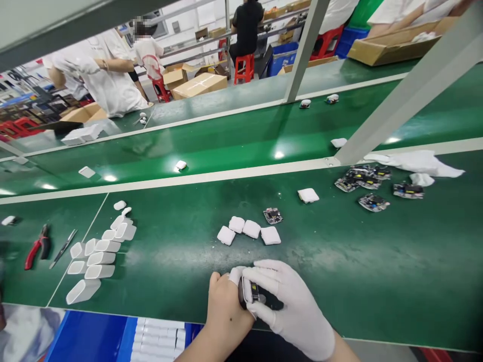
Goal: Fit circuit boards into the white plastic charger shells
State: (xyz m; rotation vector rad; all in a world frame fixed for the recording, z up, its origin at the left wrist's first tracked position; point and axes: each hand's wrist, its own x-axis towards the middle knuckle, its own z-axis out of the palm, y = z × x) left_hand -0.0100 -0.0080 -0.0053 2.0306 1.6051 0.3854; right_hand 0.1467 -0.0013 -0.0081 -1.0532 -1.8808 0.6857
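Note:
My left hand [229, 307], mostly bare with a white covering on a fingertip, is closed around a small circuit-board module with a white housing [248, 290]. From the other side, my gloved right hand [296, 306] grips the same module between thumb and fingers. Its board edge, with a yellow part, faces right; my fingers hide the rest. Just beyond my hands lie several white square pieces [251, 229] in a short row. A bare circuit board [272, 215] rests near them, and another white-topped piece [308, 195] sits further right.
Several white open-ended housings [101, 258] stand to the left, beside tweezers [63, 249] and red-handled pliers [37, 247]. Circuit boards [362, 178] are piled at right near a white glove [418, 163]. A slanted metal post [407, 90] rises beside the green conveyor belt [234, 146].

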